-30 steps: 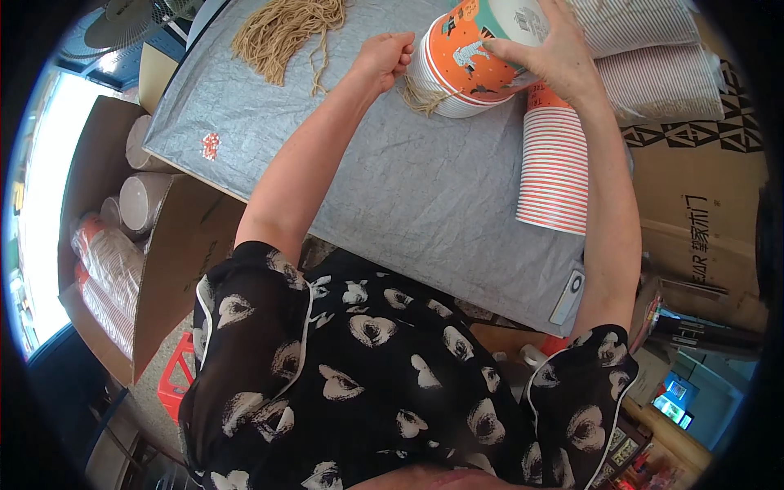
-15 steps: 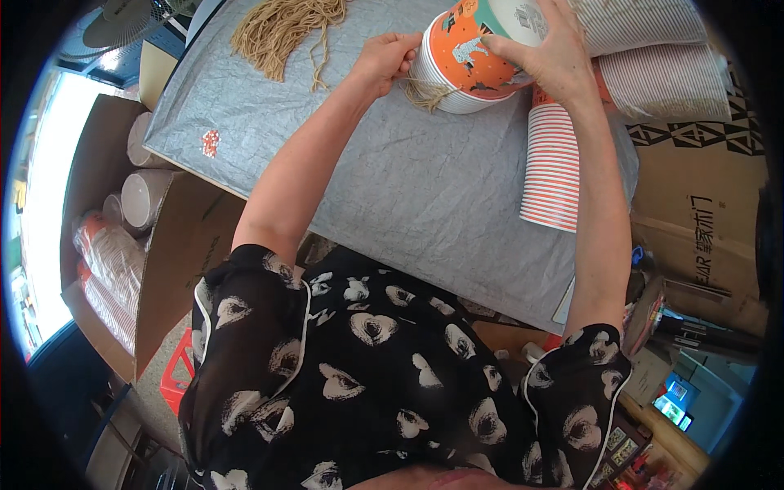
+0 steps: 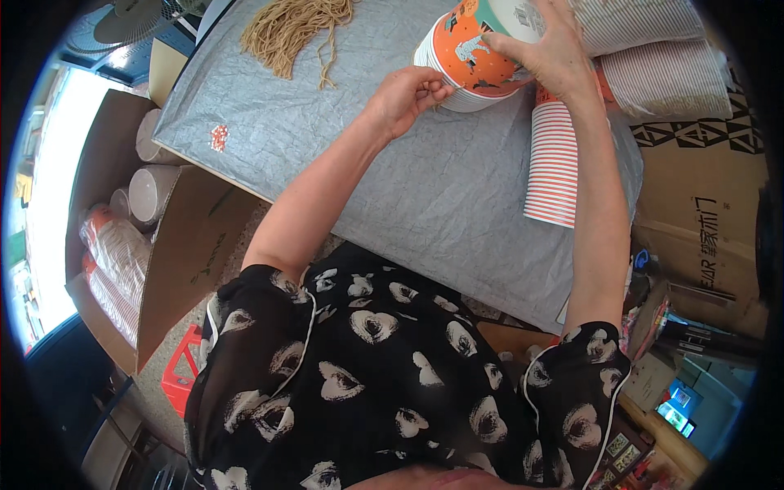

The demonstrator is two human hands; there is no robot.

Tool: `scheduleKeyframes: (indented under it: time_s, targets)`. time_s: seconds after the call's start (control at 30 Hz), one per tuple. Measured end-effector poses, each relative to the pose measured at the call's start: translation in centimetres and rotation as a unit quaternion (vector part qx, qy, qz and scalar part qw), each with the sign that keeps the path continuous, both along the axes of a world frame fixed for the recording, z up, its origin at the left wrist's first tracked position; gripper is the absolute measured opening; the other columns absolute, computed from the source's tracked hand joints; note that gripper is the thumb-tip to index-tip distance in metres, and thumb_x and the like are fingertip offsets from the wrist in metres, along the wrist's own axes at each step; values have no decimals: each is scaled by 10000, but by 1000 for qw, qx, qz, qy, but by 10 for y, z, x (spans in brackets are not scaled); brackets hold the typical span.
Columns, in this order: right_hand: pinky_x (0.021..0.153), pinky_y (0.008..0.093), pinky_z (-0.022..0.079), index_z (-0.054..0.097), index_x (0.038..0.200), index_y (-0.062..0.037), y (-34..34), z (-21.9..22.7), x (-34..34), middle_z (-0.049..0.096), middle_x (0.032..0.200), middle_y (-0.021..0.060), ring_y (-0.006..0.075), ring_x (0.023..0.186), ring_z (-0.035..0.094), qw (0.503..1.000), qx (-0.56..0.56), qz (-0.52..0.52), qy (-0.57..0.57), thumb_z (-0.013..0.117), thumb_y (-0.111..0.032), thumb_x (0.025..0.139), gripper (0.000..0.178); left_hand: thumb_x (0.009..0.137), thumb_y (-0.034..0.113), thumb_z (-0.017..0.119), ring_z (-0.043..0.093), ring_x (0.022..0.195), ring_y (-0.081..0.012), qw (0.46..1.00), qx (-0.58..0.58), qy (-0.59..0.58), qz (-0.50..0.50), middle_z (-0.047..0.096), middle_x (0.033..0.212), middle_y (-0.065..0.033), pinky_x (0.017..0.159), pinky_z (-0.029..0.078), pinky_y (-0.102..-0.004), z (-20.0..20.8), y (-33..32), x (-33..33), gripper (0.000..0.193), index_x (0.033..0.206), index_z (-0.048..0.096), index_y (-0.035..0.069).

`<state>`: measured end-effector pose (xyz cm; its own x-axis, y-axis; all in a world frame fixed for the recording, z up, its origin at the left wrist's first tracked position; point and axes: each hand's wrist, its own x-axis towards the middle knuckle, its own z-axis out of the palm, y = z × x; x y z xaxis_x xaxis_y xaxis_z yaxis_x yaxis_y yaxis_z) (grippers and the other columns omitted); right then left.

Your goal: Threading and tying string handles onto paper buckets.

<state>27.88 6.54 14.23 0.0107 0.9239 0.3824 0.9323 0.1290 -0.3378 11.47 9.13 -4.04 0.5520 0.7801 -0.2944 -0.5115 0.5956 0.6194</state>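
A stack of nested paper tubs (image 3: pixel 472 55), orange and green with a cartoon animal print and white rims, lies tilted at the far middle of the table. My right hand (image 3: pixel 557 61) grips the tub's side and base from the right, thumb across the print. At the rims on the left, the thumb and fingertips of my left hand (image 3: pixel 408 100) are pinched together. Whatever sits between those fingertips is too small to make out. A loose bundle of tan string (image 3: pixel 296 37) lies on the table to the left, one strand trailing.
More stacked striped tubs (image 3: pixel 551 167) stand beside my right forearm, and wrapped stacks (image 3: pixel 665 77) lie at the far right. The table has a grey crinkled cover (image 3: pixel 392 192). At left, an open cardboard box (image 3: pixel 184 245) contains wrapped tubs. A red stool (image 3: pixel 181 376) stands below.
My left hand has shifted right and down along the tub rims, its fingers turning. The tan strands seen there before are now hidden. My right hand keeps its hold.
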Motion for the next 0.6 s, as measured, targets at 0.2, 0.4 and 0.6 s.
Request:
scheduleKeyframes:
  time_s: [0.2,0.4,0.6]
  targets:
    - [1039,414,414,577,1272,-35,-1,-3,2,534,1226,177,356,1199,503,1000,15,25,-1,855,-316,593,786,933,99,598,673,818,-147,1000,-11,19,-13,631,853,-57,791,584,-243,-4,-2,-3,124,936,602,-24]
    - [1058,413,402,558,1292,-29,-4,3,-3,521,1245,181,355,1223,489,1000,-5,14,12,854,-315,591,813,914,119,663,672,863,-123,989,51,137,-25,686,969,-76,820,560,-216,2,-7,1,172,1008,625,-20]
    - [1062,414,399,557,1301,-28,0,-3,4,509,1261,181,357,1237,476,1000,-1,4,1,855,-321,589,826,884,77,705,679,888,-127,991,68,103,-55,696,979,-72,846,556,-215,2,-4,-2,213,1044,620,-35]
